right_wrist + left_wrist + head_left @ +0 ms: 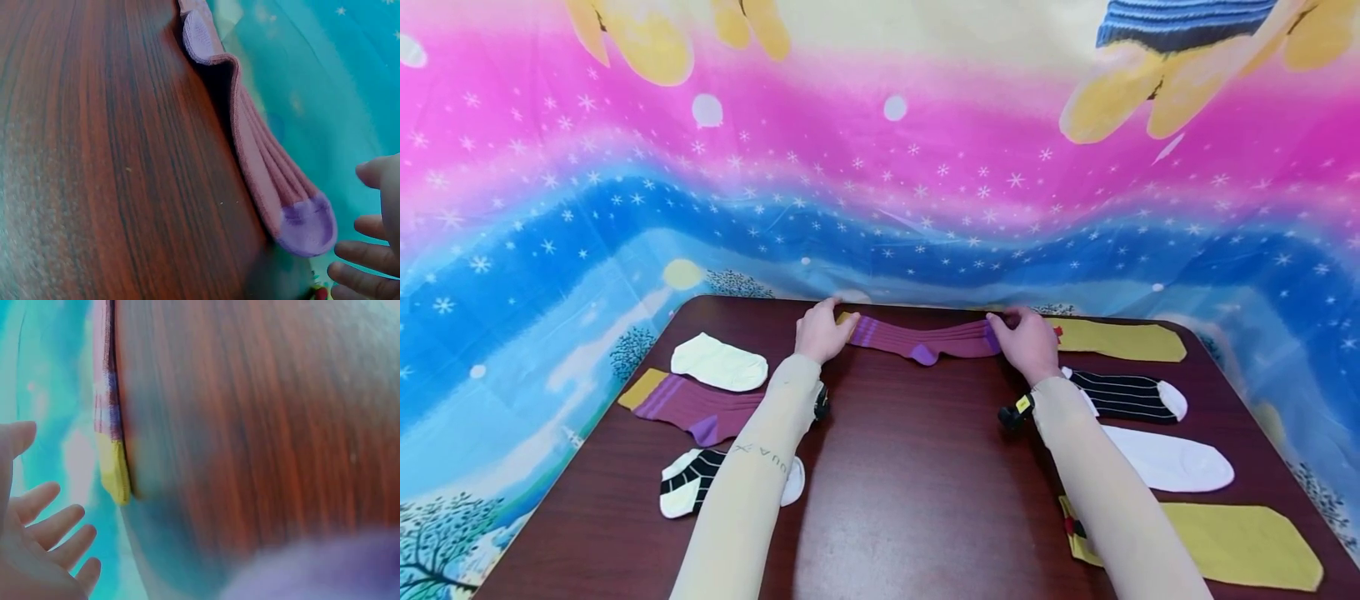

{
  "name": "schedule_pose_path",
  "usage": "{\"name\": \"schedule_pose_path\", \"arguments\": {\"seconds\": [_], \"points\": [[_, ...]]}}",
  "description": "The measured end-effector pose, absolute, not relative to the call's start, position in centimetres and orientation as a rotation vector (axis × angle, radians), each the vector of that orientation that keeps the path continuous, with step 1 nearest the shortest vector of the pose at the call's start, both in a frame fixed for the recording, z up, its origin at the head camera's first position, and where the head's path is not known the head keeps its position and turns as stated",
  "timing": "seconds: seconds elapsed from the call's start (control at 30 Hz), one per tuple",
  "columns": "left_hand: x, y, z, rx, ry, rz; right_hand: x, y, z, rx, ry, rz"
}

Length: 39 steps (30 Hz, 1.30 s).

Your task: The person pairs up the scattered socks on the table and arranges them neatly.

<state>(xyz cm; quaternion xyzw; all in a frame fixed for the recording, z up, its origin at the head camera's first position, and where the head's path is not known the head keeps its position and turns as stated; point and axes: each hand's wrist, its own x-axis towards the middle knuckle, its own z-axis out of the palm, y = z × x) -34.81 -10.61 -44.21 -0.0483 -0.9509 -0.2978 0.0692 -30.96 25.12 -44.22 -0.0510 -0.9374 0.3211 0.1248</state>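
Observation:
A mauve sock [917, 337] with a purple heel and toe and a yellow cuff lies stretched along the table's far edge. At its cuff end is my left hand [823, 332]; the left wrist view shows the fingers spread and apart from the yellow cuff [115, 469]. By the toe is my right hand [1028, 340]. The right wrist view has its fingers loosely extended beside the purple toe [307, 228], with a small gap. Just right of that hand lies a mustard sock [1120, 340], its cuff end partly covered by the hand.
On the left lie a white sock [718, 363], another mauve sock [700, 407] and a black-and-white striped sock [681, 483] partly under my forearm. On the right are a striped sock [1123, 395], a white sock [1180, 460] and a mustard sock [1247, 542]. A printed cloth [880, 192] hangs behind the table [910, 475].

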Motion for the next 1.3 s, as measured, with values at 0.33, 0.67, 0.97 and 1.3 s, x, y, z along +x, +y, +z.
{"name": "schedule_pose_path", "arguments": {"seconds": [0.33, 0.67, 0.97, 1.3], "points": [[-34.5, -10.7, -43.5, -0.248, -2.872, -0.741, -30.5, 24.7, -43.0, -0.066, -2.744, 0.822], [-33.7, -11.0, -42.8, -0.354, -2.869, -0.615, -29.7, 23.9, -42.2, 0.058, -2.818, 0.656], [-32.8, -10.9, -41.8, -0.411, -2.846, -0.458, -28.9, 23.4, -41.7, 0.092, -2.863, 0.537], [-31.2, -10.7, -40.9, -0.484, -2.816, -0.411, -28.2, 22.6, -41.3, 0.1, -2.857, 0.461]]}}
